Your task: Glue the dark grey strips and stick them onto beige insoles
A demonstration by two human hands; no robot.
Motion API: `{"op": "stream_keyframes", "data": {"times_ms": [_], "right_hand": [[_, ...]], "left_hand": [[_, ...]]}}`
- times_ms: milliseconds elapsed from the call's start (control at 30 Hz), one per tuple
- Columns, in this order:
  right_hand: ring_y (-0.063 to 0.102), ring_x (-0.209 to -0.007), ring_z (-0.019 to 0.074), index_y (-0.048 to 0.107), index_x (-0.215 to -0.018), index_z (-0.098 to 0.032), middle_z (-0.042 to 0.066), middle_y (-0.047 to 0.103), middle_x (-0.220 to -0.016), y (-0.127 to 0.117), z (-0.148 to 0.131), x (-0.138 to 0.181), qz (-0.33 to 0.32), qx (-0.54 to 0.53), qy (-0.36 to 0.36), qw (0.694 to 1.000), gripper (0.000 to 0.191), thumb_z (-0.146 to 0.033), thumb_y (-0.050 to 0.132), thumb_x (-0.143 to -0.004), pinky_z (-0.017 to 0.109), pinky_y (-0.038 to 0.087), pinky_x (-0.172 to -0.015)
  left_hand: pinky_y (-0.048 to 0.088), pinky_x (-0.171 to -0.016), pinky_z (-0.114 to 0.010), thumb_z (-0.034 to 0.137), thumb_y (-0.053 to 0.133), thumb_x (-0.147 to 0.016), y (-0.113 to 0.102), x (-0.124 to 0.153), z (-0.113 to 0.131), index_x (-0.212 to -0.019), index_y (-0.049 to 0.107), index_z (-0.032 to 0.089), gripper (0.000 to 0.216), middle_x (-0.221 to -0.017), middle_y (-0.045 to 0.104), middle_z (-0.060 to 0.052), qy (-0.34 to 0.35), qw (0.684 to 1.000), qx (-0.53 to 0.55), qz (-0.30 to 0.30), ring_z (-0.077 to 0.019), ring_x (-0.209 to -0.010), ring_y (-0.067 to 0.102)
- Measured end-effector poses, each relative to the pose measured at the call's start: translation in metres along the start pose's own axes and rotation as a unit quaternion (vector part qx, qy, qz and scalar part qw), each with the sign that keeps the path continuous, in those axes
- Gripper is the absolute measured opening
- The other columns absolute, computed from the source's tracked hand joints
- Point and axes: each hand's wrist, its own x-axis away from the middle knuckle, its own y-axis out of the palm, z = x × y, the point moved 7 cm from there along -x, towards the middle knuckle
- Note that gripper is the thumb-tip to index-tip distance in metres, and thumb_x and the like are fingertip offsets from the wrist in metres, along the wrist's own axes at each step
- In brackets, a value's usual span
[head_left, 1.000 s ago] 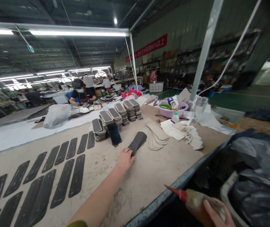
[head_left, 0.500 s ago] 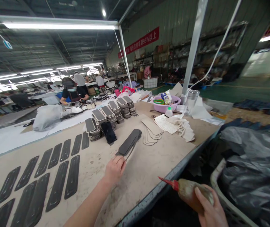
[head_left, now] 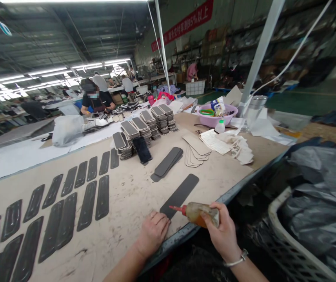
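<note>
My left hand (head_left: 155,230), its fingers curled together, is at the near end of a long dark grey strip with rounded ends (head_left: 181,194), which lies flat near the table's front edge. The fingertips are partly hidden. In my right hand (head_left: 225,235) is a squeeze bottle (head_left: 201,213) of amber liquid, tilted sideways. Its red nozzle (head_left: 177,208) points left, over the near part of the strip. Just beyond lies a small pile of similar dark strips (head_left: 169,161). To the left, rows of dark strips with shiny wet-looking outlines (head_left: 87,205) cover the table.
Behind are stacks of pale-edged grey pieces (head_left: 140,124) and a black phone (head_left: 142,149). Fanned beige pieces (head_left: 195,145), a notepad (head_left: 215,141), a crumpled cloth (head_left: 240,148) and a purple basin (head_left: 229,115) stand farther right. A plastic basket (head_left: 288,239) is beside the table. A co-worker (head_left: 97,100) sits across.
My left hand has drawn one strip from the pile toward the table's front edge and laid it flat. My right hand has brought the bottle left, its nozzle now over that strip.
</note>
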Motion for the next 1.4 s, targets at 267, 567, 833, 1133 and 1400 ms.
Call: {"op": "stream_keyframes", "data": {"times_ms": [267,567,833,1133,1400], "right_hand": [[0.056,-0.074,0.0167,0.049,-0.093,-0.023,0.001,0.055,-0.081,0.039,-0.016,0.001,-0.069,0.004,-0.114,0.991,0.012,-0.025,0.057,-0.084,0.029,0.049,-0.066],[0.055,-0.075,0.0175,0.049,-0.093,-0.023,0.002,0.055,-0.082,0.03,-0.002,-0.013,-0.036,0.047,-0.121,0.991,0.011,-0.025,0.056,-0.085,0.031,0.049,-0.067],[0.053,-0.074,0.0179,0.05,-0.091,-0.021,0.002,0.054,-0.081,-0.023,0.038,-0.051,0.081,0.152,-0.09,0.981,0.018,-0.036,0.059,-0.084,0.032,0.046,-0.069],[0.053,-0.072,0.0182,0.052,-0.09,-0.02,0.003,0.055,-0.082,-0.057,0.06,-0.066,0.17,0.189,-0.045,0.966,0.027,-0.044,0.06,-0.081,0.032,0.045,-0.07],[0.054,-0.068,0.0152,0.052,-0.092,-0.021,0.0,0.055,-0.079,-0.002,0.014,-0.022,0.034,0.075,-0.054,0.995,0.02,-0.036,0.061,-0.082,0.027,0.046,-0.062]], "left_hand": [[0.053,-0.071,-0.035,0.013,0.049,-0.087,0.005,0.007,-0.007,-0.086,0.063,0.017,0.014,-0.083,0.066,-0.008,-0.029,0.999,0.023,0.008,-0.0177,-0.076,0.059],[0.053,-0.074,-0.036,0.013,0.05,-0.087,0.006,0.007,-0.008,-0.089,0.062,0.018,0.014,-0.085,0.066,-0.008,-0.035,0.999,0.032,0.006,-0.0188,-0.079,0.06],[0.053,-0.077,-0.037,0.011,0.051,-0.086,0.004,0.006,-0.006,-0.088,0.061,0.017,0.012,-0.084,0.065,-0.007,-0.022,0.999,0.032,0.03,-0.0186,-0.08,0.059],[0.052,-0.079,-0.037,0.013,0.047,-0.089,0.002,0.005,-0.005,-0.09,0.062,0.016,0.015,-0.089,0.063,-0.009,-0.008,0.999,0.022,0.027,-0.0182,-0.083,0.058],[0.051,-0.072,-0.035,0.014,0.047,-0.089,0.004,0.006,-0.006,-0.087,0.064,0.016,0.017,-0.079,0.061,-0.006,-0.022,0.999,0.025,0.005,-0.0163,-0.074,0.056]]}}
